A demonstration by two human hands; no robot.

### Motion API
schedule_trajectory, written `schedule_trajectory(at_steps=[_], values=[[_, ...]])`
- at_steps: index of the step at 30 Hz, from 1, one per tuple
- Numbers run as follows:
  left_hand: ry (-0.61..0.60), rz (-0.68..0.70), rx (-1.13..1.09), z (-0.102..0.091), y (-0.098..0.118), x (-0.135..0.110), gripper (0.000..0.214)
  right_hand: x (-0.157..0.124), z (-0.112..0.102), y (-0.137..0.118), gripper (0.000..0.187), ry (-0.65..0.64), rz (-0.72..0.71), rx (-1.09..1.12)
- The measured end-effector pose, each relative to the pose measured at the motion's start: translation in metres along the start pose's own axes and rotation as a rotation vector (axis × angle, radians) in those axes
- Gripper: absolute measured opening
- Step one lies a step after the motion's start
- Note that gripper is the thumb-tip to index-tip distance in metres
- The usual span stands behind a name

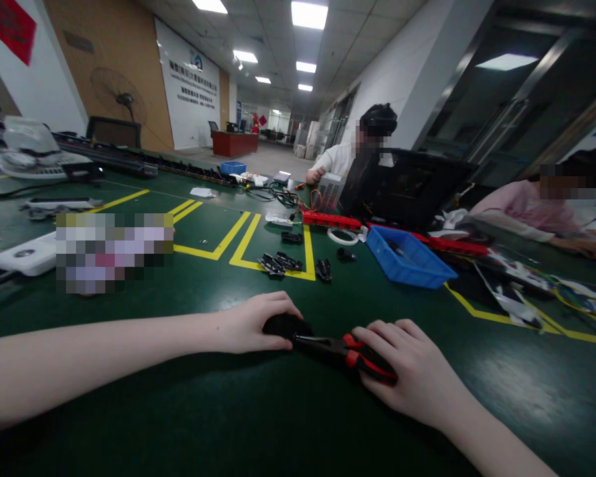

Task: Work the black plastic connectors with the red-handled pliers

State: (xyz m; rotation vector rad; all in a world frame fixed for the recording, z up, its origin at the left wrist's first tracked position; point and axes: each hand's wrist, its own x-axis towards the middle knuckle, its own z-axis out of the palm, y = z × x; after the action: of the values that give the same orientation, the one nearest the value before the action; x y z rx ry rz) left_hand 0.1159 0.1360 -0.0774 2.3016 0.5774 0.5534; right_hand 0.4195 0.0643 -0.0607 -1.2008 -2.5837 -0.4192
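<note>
My left hand (261, 321) is closed around a dark, rounded part (284, 326) just above the green table; its exact kind is hard to make out. In my right hand (402, 361) are long-nose pliers (328, 345) with red and black handles. Their jaws point left, and the tips meet the edge of the dark part beside my left thumb. Beyond my hands lie several small black parts (289, 261) inside and around a yellow-taped outline. A short black cylindrical piece (346, 254) rests to their right.
A blue bin (411, 262) stands beyond my right hand, near a white ring (342, 236) and red strips (330, 220). A white power strip (27, 255) lies left. Cables (583, 295) and a silvery piece (519, 308) are on the right. Two people sit across the table.
</note>
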Motion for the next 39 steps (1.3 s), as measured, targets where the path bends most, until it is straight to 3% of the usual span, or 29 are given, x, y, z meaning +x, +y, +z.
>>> schedule_trajectory(at_steps=[8,13,23,30,39], values=[[0.028,0.054,0.254,0.005,0.001,-0.004,0.056,0.001,-0.002,0.000,0.041,-0.044,-0.001,-0.002],[0.032,0.067,0.313,0.006,0.003,-0.005,0.055,0.001,-0.001,0.002,0.040,-0.042,-0.011,-0.002],[0.003,0.144,0.184,0.005,0.004,-0.004,0.044,0.001,-0.001,0.003,0.042,-0.027,-0.033,0.005],[-0.034,0.155,0.144,0.005,0.000,-0.001,0.024,-0.002,-0.001,0.007,0.047,0.004,-0.048,-0.011],[-0.034,0.142,0.151,0.003,0.002,-0.002,0.025,-0.007,0.001,0.014,0.046,0.058,-0.079,-0.001]])
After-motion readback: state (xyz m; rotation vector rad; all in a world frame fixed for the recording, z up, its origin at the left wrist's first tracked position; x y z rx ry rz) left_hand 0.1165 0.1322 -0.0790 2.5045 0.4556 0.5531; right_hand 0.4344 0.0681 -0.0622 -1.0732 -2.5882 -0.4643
